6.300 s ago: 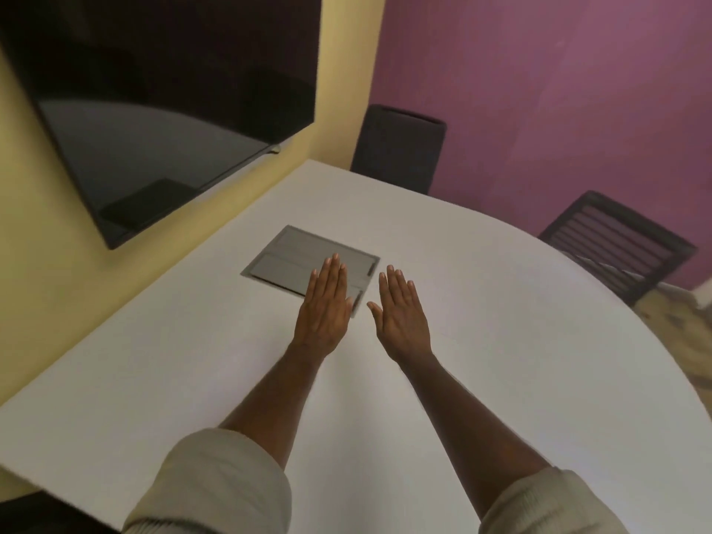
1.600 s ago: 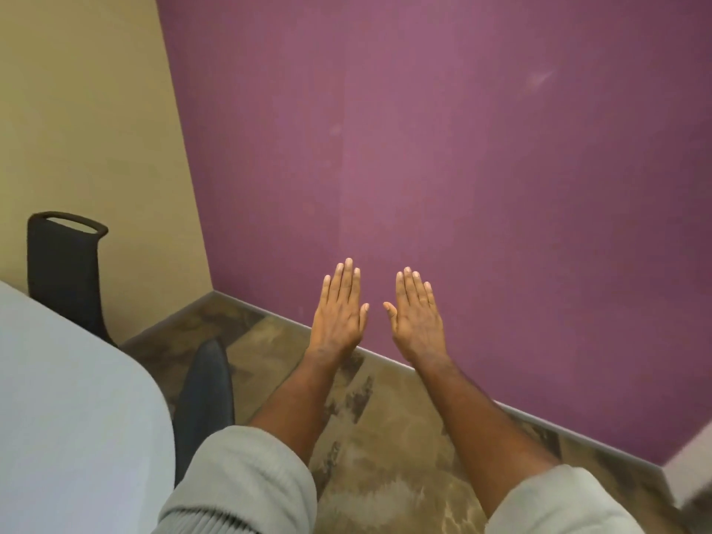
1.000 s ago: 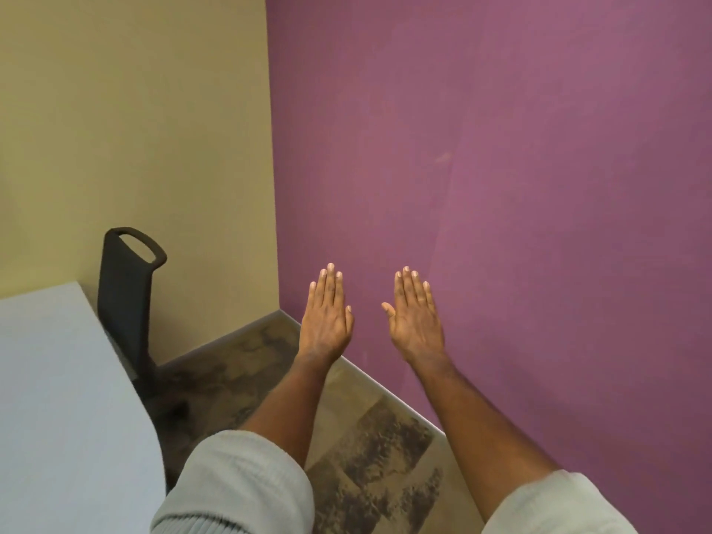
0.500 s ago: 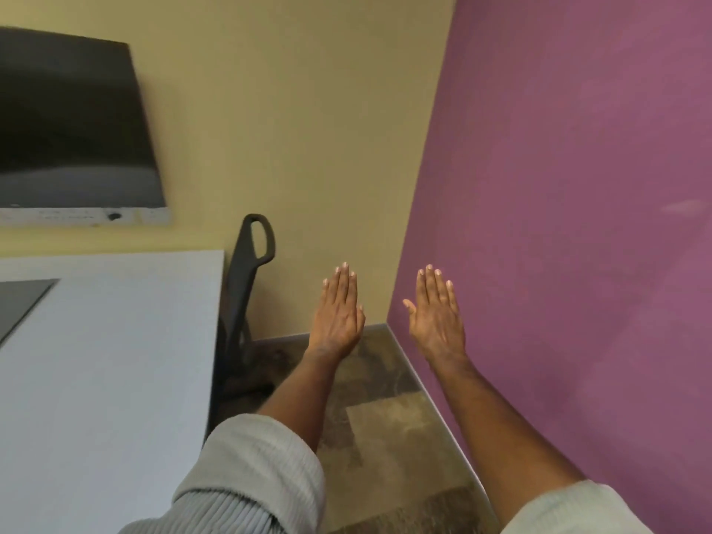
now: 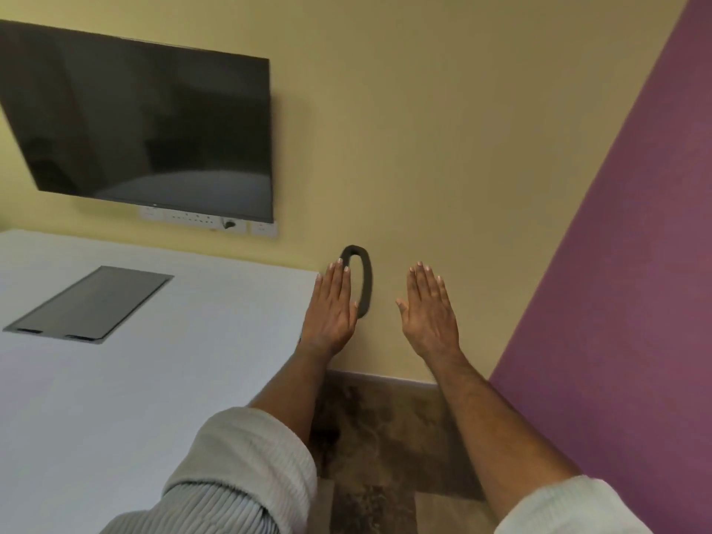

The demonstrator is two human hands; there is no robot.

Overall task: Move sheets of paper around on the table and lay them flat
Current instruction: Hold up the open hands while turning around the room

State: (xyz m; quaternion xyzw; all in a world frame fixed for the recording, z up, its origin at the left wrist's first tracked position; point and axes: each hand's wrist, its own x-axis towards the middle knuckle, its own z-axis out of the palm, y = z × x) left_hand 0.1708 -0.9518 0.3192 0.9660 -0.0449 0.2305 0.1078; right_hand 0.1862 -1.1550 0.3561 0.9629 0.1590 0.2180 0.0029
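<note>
No text, label or number can be read on anything here.

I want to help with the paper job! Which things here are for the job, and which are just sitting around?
For the job:
- white table, where sheets would lie
- left hand and right hand, both open flat and holding nothing
- no paper is in view

Just sitting around:
- grey panel set in the tabletop
- black screen on the wall
- dark chair behind the table
</note>
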